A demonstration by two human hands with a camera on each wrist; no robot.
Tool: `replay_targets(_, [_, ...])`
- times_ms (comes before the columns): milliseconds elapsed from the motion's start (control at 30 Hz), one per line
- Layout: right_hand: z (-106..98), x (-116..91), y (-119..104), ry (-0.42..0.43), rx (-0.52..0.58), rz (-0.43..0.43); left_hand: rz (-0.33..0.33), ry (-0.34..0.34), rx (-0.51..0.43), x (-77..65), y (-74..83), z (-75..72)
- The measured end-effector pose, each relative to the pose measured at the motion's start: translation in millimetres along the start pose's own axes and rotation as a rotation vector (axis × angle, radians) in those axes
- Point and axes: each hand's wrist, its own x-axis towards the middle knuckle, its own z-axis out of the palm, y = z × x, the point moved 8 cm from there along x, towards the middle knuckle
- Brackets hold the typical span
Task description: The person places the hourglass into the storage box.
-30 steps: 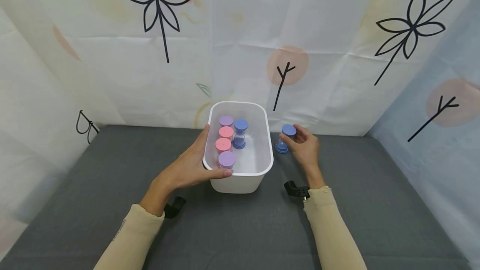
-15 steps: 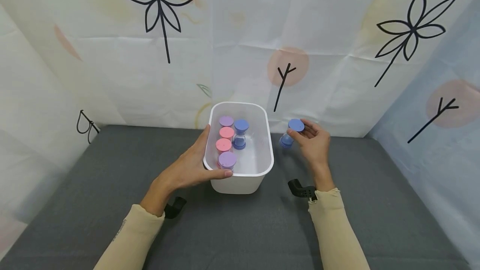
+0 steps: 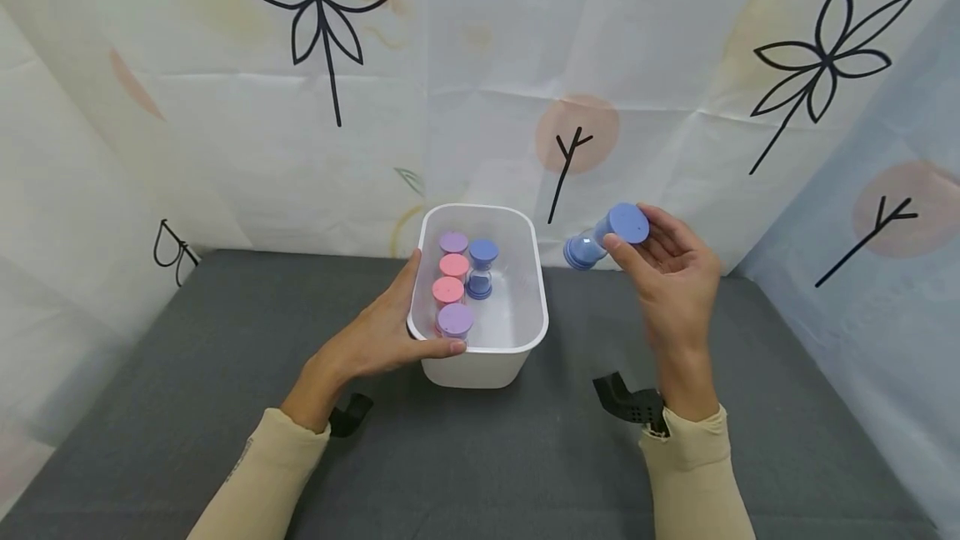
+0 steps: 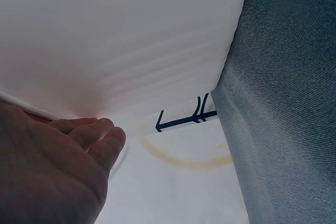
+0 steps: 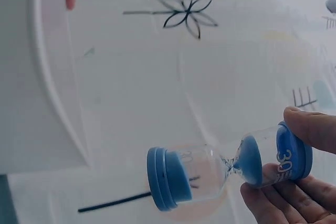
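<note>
My right hand pinches a blue-capped sand timer by one end cap, between thumb and fingers. The timer is tilted in the air right of a white plastic bin, its other cap pointing left. "30" is printed on the glass near the held end, and blue sand shows inside. With thumb over the near rim and fingers along the left outer wall, my left hand holds the bin. Inside the bin, a blue sand timer stands beside a column of pink timers and purple timers.
The bin stands on a table with a dark grey cloth. Behind it hangs a white cloth backdrop with drawn flowers and twigs. A black wrist mount sits on the right wrist.
My right hand has lifted the blue sand timer from the table, raised it and shifted right, tilting it towards horizontal. The left hand and the bin have stayed in place.
</note>
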Motion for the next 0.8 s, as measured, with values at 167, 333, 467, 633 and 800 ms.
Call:
replay_targets(167, [20, -9, -11, -0.102, 0.057, -0.006, -0.003, 0.001, -0.003, -1.2, -0.8, -1.1])
replay_targets(333, [44, -18, 2, -0.211, 0.01, 0.034, 0.007, -0.002, -0.007, -1.1, -0.1, -1.2])
replay_targets(467, [61, -26, 21, -0.283, -0.04, 0.113, 0.002, -0.009, -0.009, -1.4, 0.6, -1.1])
replay_targets(633, [77, -37, 48, -0.38, -0.063, 0.255, -0.001, -0.005, -0.011, 0.6, -9.8, 0.2])
replay_targets(800, [88, -45, 65, -0.449, -0.091, 0.329, 0.005, 0.006, 0.01, 6.5, -33.0, 4.0])
